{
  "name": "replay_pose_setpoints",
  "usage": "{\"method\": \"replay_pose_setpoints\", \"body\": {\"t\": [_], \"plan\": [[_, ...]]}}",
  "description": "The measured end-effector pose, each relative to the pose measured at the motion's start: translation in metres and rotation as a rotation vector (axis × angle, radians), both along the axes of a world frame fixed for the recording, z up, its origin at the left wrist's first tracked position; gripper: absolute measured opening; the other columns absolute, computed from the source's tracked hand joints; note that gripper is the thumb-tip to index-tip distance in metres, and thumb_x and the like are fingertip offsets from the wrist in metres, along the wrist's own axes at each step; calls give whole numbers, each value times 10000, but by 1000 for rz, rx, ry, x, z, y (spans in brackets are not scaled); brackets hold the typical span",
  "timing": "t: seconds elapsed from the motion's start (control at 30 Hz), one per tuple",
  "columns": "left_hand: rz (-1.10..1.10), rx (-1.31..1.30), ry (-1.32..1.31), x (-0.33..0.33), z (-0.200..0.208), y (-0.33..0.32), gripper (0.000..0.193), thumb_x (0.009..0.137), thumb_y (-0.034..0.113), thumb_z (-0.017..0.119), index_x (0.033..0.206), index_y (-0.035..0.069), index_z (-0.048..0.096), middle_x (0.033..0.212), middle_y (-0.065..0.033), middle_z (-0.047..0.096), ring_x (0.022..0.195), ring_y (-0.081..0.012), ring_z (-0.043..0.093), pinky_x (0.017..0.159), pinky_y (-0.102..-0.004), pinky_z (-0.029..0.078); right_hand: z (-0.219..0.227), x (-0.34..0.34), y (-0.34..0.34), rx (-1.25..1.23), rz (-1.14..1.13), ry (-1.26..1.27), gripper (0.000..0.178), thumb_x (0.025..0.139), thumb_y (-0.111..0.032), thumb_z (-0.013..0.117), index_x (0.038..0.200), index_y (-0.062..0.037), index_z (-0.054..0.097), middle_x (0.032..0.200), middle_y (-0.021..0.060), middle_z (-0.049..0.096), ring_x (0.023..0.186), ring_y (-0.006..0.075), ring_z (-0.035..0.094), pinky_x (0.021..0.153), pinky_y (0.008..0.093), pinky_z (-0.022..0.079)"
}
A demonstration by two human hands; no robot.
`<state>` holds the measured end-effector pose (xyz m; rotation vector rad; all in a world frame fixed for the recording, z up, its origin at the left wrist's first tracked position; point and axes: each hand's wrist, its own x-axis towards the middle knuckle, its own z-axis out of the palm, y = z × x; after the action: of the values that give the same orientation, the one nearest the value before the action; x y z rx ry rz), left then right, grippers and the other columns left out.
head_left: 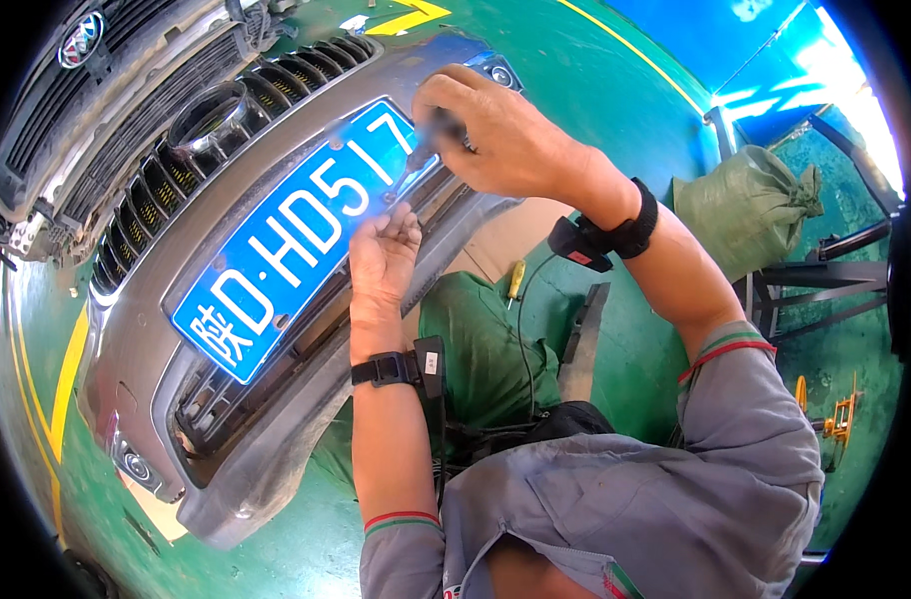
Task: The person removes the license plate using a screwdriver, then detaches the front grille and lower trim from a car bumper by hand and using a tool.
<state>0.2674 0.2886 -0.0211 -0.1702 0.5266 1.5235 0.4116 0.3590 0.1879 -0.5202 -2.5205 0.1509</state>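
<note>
A grey car bumper (136, 329) with a dark grille (266, 92) lies off the car, slanting across the left half of the head view. A blue licence plate (306, 215) with white characters sits on its front. My right hand (500, 135) is closed round a dark-handled screwdriver (416, 160) at the plate's right end. The shaft slants down toward the plate's lower edge; its blurred tip lies close to my left fingers. My left hand (384, 255) is palm up below that edge, fingers curled together. Whatever they may pinch cannot be made out.
A car's exposed front (56, 130) stands at the upper left. On the green floor are a yellow-handled screwdriver (516, 280), cardboard (505, 240) and a dark strip (583, 329). To the right are a tied green sack (740, 215) and a black metal frame (825, 290).
</note>
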Motion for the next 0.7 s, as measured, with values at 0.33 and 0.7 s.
{"method": "replay_pose_setpoints", "body": {"t": [0.33,0.7], "plan": [[17,-31,8,1,-4,-1,270,919,58,515,1153,-73,545,1046,-166,670,937,-295,627,791,-373,510,0,2,0,-90,-25,-51,266,779,46,593,1033,-33,602,1012,188,643,904,394,648,753,456,525],[9,-23,-34,-3,0,5,291,944,112,486,1174,-59,532,1080,-180,669,930,-299,631,789,-381,510,-29,2,33,-841,-164,675,333,727,83,447,993,10,634,884,99,651,823,211,654,694,339,517]]}}
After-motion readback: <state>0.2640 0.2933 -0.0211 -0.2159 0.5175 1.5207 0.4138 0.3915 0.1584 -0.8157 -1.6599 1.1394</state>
